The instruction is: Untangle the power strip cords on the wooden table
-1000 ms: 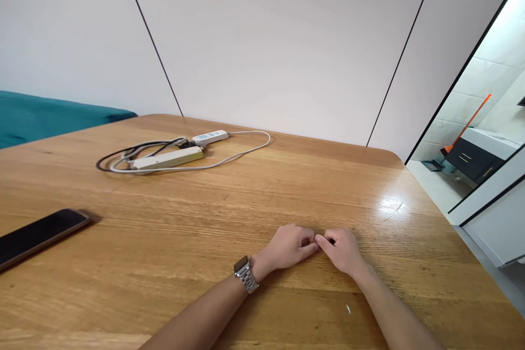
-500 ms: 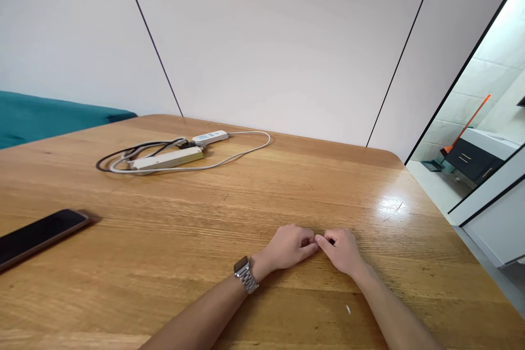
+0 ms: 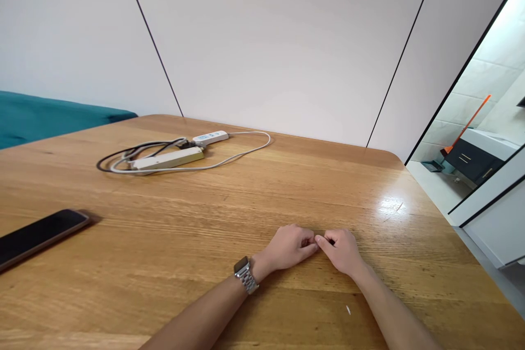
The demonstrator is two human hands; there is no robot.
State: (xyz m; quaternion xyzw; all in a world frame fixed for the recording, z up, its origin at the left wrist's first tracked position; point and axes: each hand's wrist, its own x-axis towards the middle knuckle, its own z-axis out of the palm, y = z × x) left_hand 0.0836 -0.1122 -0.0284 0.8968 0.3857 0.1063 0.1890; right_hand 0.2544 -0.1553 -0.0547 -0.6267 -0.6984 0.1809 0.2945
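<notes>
Fingers (image 3: 307, 234) curl inward on the left hand (image 3: 288, 247) and right hand (image 3: 343, 252), thumb tips near touching — whether closed or parted, I cannot tell. Both rest on the worktop (image 3: 287, 191), right of the smartwatch (image 3: 241, 265); smartphone (image 3: 41, 236) well left of it, power strip (image 3: 168, 160) beyond it, leftward.

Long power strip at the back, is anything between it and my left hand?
Yes, the white cable runs along the near side of the strip. Nothing else visible stands between it and your left hand.
</notes>
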